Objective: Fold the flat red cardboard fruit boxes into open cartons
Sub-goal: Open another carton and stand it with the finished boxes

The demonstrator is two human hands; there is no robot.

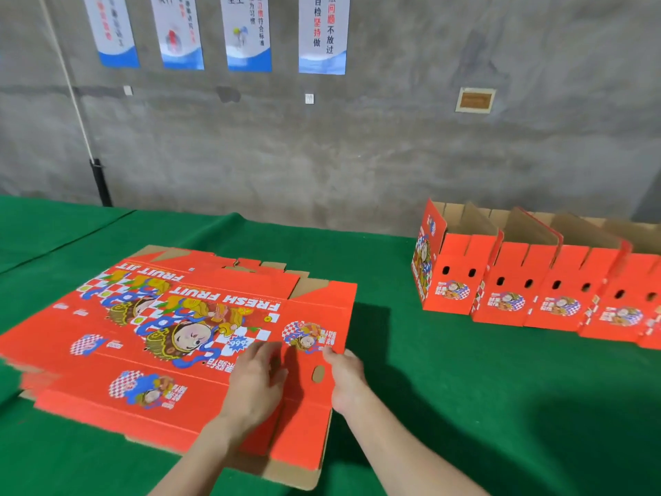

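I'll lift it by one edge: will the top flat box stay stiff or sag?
The top flat box likely hinges at its visible creases, so it may sag. Thin corrugated card, probably light. It might slide off the stack.

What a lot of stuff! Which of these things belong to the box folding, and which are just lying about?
Part of the job: flat red boxes, stacked; left hand resting on the top one; right hand gripping its edge; folded cartons in a row.
Just there: green table cloth; wall posters; brown plaque; black pole.
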